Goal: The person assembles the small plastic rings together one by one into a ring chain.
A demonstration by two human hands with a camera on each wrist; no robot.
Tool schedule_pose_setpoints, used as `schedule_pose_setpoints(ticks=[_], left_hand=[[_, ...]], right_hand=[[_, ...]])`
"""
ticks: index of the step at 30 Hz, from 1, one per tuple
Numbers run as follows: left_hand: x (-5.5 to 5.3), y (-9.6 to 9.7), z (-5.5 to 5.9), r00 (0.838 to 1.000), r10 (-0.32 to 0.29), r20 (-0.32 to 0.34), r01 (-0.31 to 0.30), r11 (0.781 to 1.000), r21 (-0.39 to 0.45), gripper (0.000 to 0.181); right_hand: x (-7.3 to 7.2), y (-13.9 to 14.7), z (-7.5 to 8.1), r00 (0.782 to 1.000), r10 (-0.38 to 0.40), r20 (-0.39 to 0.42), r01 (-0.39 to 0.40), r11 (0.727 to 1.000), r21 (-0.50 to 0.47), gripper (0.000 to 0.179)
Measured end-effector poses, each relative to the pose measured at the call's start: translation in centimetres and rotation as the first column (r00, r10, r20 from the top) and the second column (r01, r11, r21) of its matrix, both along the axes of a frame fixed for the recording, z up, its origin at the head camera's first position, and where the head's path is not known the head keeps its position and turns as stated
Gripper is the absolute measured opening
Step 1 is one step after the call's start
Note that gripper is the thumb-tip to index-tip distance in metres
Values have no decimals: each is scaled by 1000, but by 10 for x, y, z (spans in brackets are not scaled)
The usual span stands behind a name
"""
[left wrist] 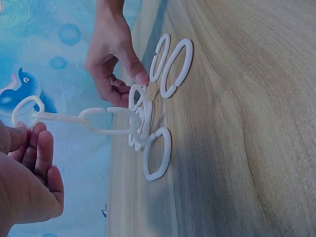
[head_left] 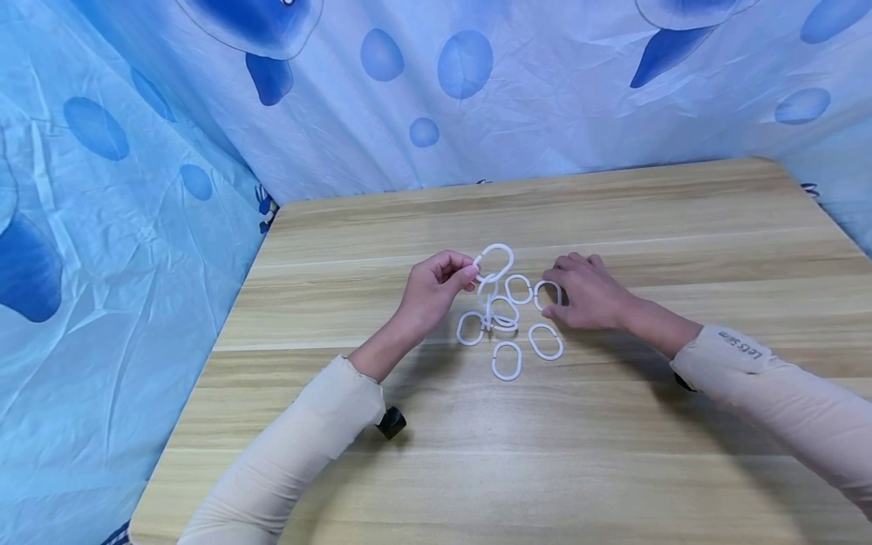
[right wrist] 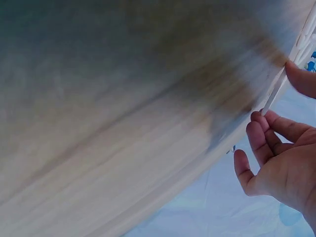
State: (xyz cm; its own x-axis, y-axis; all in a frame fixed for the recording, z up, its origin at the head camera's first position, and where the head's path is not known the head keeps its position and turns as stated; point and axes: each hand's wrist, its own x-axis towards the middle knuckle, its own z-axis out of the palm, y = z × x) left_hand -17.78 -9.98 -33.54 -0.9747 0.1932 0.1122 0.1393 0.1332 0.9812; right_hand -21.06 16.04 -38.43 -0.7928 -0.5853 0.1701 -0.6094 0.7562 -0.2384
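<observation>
Tabletop (head_left: 613, 424) below, a white chain (left wrist: 64, 118) hangs lengthwise, near-vertical.

We see a pale wood-grain table (head_left: 579, 454) with white rings (left wrist: 168, 148) lying on it; where they bunch together, we cannot count them surely.

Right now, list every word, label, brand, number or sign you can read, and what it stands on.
"Lets slim": upside down in the head view, on the right sleeve near the cuff; the letters are small and blurred, so the exact spelling is uncertain.
No other text can be read on the white links, left sleeve, table or curtain.
</observation>
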Motion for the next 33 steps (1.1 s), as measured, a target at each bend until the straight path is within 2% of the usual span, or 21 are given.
schedule_pose_setpoints(ticks=[4,9,14,22,33], left_hand=[[0,0,0,1000,3,4,-3,1000,-12,9],[0,1,-1,1000,7,9,-6,1000,-19,9],[0,2,-1,1000,-3,-3,3,1000,-21,10],[0,2,0,1000,-8,-3,8,1000,-31,10],[1,4,1,1000,-11,3,11,1000,-29,10]], right_hand=[[-1,1,2,999,17,-33,-17,1000,-14,49],[-3,6,12,999,31,-33,-34,993,-109,46],[-7,11,25,999,26,-37,-33,975,-221,46],[-9,16,38,995,27,-92,-57,937,-345,46],[-8,18,47,996,27,-89,-61,913,-404,47]])
